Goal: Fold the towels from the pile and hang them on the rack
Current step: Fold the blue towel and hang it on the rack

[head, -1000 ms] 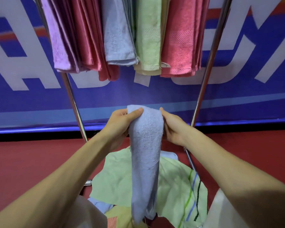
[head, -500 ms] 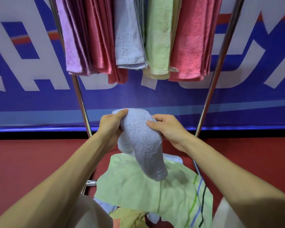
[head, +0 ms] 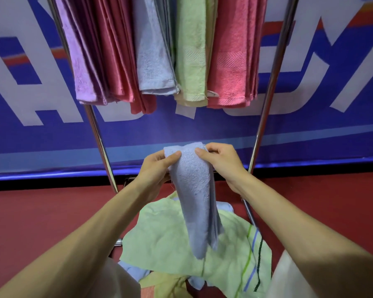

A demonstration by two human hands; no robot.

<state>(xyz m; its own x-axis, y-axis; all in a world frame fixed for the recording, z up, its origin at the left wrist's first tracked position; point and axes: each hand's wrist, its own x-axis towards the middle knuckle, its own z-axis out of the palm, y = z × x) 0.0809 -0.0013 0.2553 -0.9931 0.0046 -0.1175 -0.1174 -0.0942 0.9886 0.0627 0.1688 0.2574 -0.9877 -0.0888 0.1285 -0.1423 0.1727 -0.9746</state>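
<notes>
The rack's left pole point(head: 99, 143) slants up out of the top of the view, so the bar that carries the towels is cut off. From it hang, packed edge to edge, a lilac towel point(head: 78, 67), a bunch of dark rose towels point(head: 116, 61), a pale blue one point(head: 151, 61), a light green one point(head: 191, 57) and a pink one point(head: 230, 61). Only their lower halves show, and how many layers lie in each bunch is hard to count. The right pole point(head: 267, 100) stands just beside the pink towel. Behind everything runs a blue banner point(head: 30, 143) with large white letters, too cropped to read.

Lower down, the left hand point(head: 155, 171) grips the folded blue towel point(head: 194, 190) near its top, thumb pressed on the front and the fingers hidden behind the cloth. The towel is held in the air between the poles, below the hanging row, and droops in a narrow strip over the pile. The right hand point(head: 222, 162) pinches the towel's upper right corner, thumb in front and fingers curled over the edge.

The pile point(head: 170, 244) lies under the arms on the red floor point(head: 30, 211). A crumpled green towel with stripes covers most of it, with scraps of blue and yellow cloth poking out below. The bottom edge of the view cuts it off.
</notes>
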